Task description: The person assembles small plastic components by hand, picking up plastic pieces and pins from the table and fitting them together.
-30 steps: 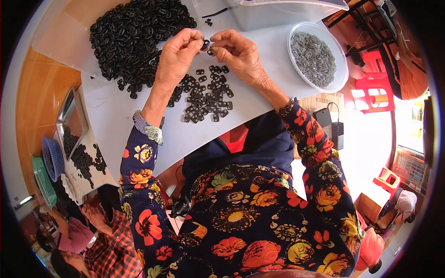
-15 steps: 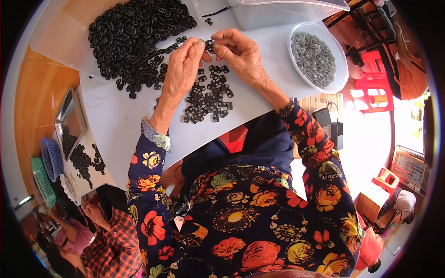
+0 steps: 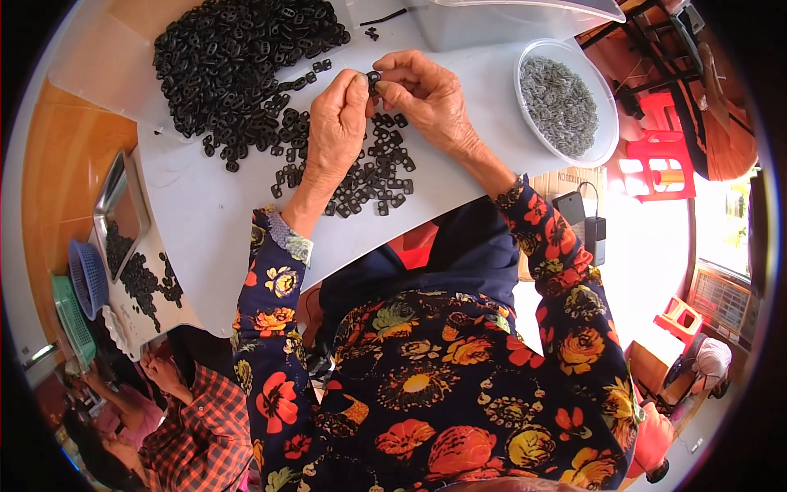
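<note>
White table (image 3: 492, 107) — bowl (image 3: 605, 148) of grey bits; both hands' fingers (image 3: 385, 82) pinch a black piece (image 3: 373, 79).

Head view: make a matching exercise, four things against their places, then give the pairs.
Things:
1. big black heap
2. round bowl
3. blue basket
4. small black part

Places:
A. left edge, by the green basket
B. between the fingertips of left hand and right hand
C. table's far left
D. right of the hands

Pairs: 1-C, 2-D, 3-A, 4-B
</note>
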The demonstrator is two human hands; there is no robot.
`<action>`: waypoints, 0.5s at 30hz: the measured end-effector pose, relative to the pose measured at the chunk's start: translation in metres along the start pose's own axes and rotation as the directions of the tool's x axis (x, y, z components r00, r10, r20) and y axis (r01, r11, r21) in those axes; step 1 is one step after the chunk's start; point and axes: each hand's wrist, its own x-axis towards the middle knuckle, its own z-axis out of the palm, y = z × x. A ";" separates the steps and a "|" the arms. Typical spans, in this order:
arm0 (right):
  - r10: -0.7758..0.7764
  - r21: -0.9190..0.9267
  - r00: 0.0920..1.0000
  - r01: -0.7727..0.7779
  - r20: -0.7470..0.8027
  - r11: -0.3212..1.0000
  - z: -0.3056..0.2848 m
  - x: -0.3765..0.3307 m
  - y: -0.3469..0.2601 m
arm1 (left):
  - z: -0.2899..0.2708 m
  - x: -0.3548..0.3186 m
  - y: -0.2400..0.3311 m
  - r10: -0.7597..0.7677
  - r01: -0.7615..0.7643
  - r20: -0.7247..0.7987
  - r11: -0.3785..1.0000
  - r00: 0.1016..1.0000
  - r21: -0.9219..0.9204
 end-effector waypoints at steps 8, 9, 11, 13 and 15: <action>-0.025 -0.014 0.999 0.024 -0.026 1.000 -0.001 0.000 0.001 | 0.001 -0.001 0.003 -0.032 0.032 -0.032 0.999 0.999 -0.007; -0.024 -0.015 0.999 0.024 -0.027 1.000 -0.002 0.000 0.001 | 0.001 -0.001 0.002 -0.032 0.032 -0.031 0.999 0.999 -0.008; -0.016 -0.004 1.000 0.016 -0.023 1.000 -0.001 0.000 0.002 | 0.000 -0.001 0.001 -0.032 0.032 -0.013 0.999 0.999 -0.003; -0.012 -0.002 1.000 0.012 -0.022 1.000 0.000 0.000 0.001 | -0.001 0.000 0.000 -0.044 0.044 -0.001 0.999 0.999 -0.015; -0.008 0.000 1.000 0.008 -0.020 1.000 0.000 0.000 0.001 | -0.003 0.001 -0.001 -0.056 0.056 0.012 0.998 0.998 -0.028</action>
